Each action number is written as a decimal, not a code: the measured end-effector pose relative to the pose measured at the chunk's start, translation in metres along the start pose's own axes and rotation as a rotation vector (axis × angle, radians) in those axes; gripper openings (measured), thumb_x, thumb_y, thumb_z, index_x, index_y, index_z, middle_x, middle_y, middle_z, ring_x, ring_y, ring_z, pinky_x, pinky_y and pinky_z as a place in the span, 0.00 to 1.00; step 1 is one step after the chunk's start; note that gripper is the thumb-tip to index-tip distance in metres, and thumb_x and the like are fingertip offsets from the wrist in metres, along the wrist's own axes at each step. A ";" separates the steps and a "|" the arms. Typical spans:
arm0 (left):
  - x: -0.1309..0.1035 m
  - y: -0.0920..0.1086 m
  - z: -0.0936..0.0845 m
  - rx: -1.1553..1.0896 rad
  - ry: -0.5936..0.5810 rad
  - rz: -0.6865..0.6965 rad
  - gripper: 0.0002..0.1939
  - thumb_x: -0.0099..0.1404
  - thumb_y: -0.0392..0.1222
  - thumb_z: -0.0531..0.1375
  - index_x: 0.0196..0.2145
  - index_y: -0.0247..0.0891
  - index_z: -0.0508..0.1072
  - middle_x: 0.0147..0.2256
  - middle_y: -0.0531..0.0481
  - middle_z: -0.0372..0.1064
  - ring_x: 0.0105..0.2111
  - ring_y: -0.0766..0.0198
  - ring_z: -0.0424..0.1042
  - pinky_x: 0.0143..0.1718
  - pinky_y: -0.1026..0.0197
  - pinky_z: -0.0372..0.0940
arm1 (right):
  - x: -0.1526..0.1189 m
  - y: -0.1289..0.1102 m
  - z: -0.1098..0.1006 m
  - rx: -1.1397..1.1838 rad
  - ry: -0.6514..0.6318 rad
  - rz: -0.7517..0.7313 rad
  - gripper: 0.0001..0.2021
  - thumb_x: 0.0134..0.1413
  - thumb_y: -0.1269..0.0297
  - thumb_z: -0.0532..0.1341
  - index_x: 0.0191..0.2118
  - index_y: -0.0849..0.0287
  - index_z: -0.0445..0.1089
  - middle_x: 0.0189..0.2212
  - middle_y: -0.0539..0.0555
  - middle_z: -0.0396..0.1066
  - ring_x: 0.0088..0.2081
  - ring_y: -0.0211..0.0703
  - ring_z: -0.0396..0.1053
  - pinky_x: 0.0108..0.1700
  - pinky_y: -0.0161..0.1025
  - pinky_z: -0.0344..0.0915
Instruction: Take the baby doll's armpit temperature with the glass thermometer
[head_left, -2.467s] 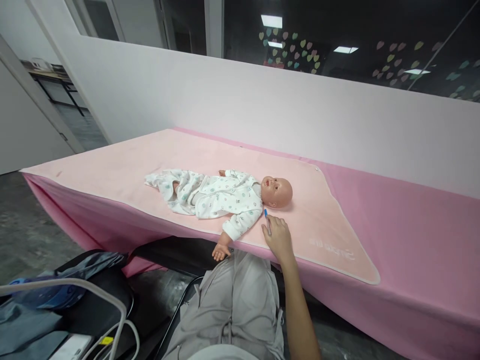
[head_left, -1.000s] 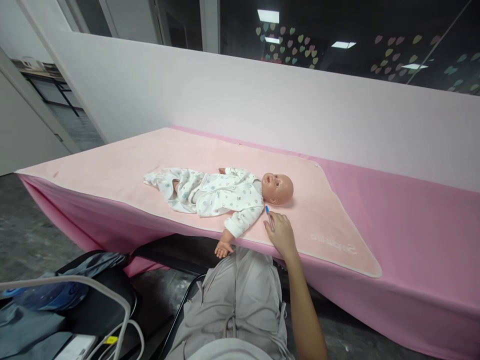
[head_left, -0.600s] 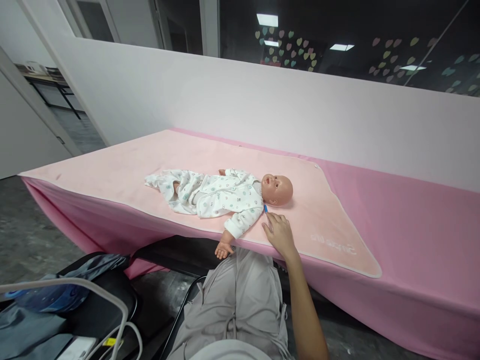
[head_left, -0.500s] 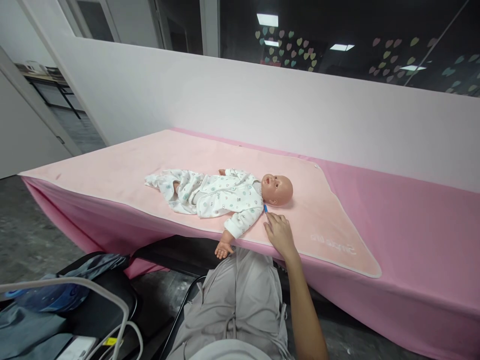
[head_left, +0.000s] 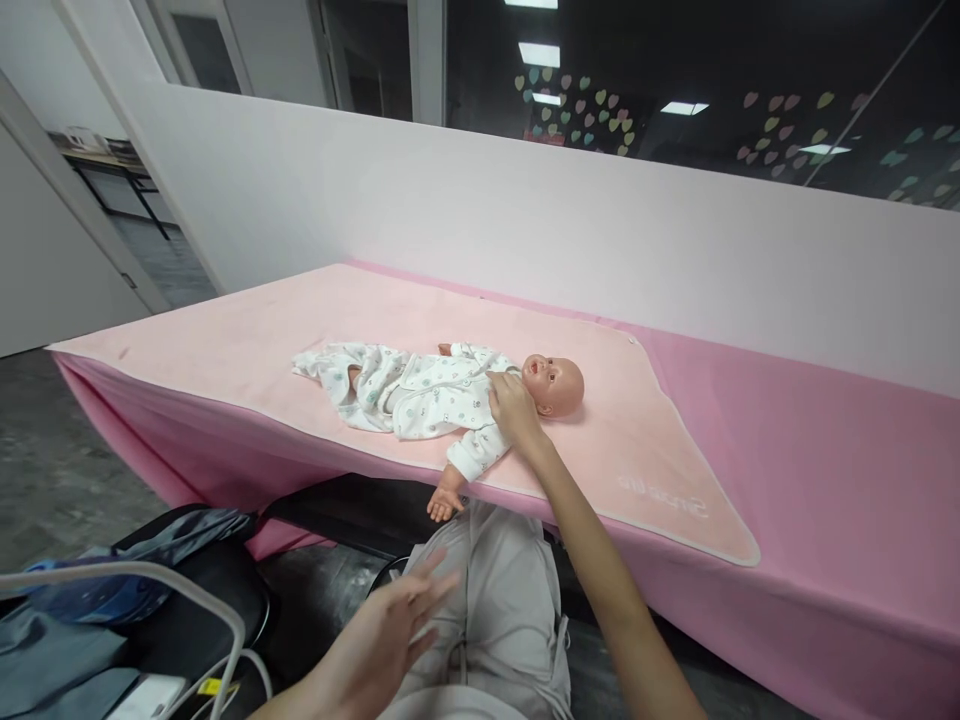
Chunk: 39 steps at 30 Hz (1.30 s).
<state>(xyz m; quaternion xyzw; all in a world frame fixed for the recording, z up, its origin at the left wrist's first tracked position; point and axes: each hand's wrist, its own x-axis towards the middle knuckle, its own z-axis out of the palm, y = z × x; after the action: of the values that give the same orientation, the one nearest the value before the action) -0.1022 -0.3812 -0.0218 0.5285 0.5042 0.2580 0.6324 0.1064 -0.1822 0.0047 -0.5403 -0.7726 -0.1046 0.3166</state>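
Observation:
A baby doll (head_left: 556, 386) lies on its back, head to the right, dressed in a white patterned sleepsuit (head_left: 442, 395). At the suit's collar, just below the doll's chin, rests my right hand (head_left: 517, 408). Its fingers are bent and close together, and what lies under the fingertips is hidden. My left hand (head_left: 390, 630) hovers over my lap, somewhat blurred, with fingers apart and nothing in it. One doll hand (head_left: 445, 500) hangs over the near edge of the bed, palm up.
A light pink mat (head_left: 660, 470) covers part of the bed, over a darker pink sheet (head_left: 840, 470). Behind stands a white wall (head_left: 600, 230) with a window above. A black chair (head_left: 217, 590) at lower left carries clothing, and a pale cable (head_left: 150, 568) crosses in front.
My right hand has moved left and up from the mat beside the doll's neck onto its collar. The blue item beside it is out of sight. My left hand has come into view.

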 end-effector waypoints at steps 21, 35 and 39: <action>0.259 0.106 -0.020 0.703 0.560 0.999 0.13 0.67 0.44 0.49 0.35 0.40 0.72 0.40 0.50 0.72 0.43 0.58 0.67 0.47 0.56 0.57 | 0.010 0.022 0.056 0.386 0.501 0.164 0.12 0.57 0.69 0.53 0.47 0.60 0.64 0.40 0.57 0.68 0.38 0.39 0.68 0.43 0.38 0.68; 0.266 0.102 -0.026 0.487 0.481 1.024 0.14 0.68 0.46 0.49 0.36 0.39 0.72 0.37 0.49 0.72 0.41 0.59 0.68 0.47 0.56 0.60 | 0.009 0.022 0.058 0.369 0.512 0.164 0.16 0.57 0.66 0.55 0.51 0.60 0.62 0.41 0.58 0.70 0.43 0.44 0.68 0.49 0.44 0.66; 0.272 0.102 -0.030 0.331 0.386 1.032 0.15 0.67 0.47 0.50 0.36 0.38 0.73 0.38 0.48 0.72 0.41 0.59 0.69 0.47 0.57 0.61 | 0.011 0.023 0.057 0.530 0.477 0.235 0.16 0.54 0.67 0.57 0.50 0.59 0.62 0.36 0.55 0.71 0.39 0.42 0.70 0.45 0.41 0.68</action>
<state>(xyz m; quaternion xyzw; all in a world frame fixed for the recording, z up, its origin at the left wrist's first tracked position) -0.0109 -0.1044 -0.0246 0.7413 0.3210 0.5425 0.2304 0.1033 -0.1357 -0.0372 -0.4851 -0.6102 0.0134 0.6263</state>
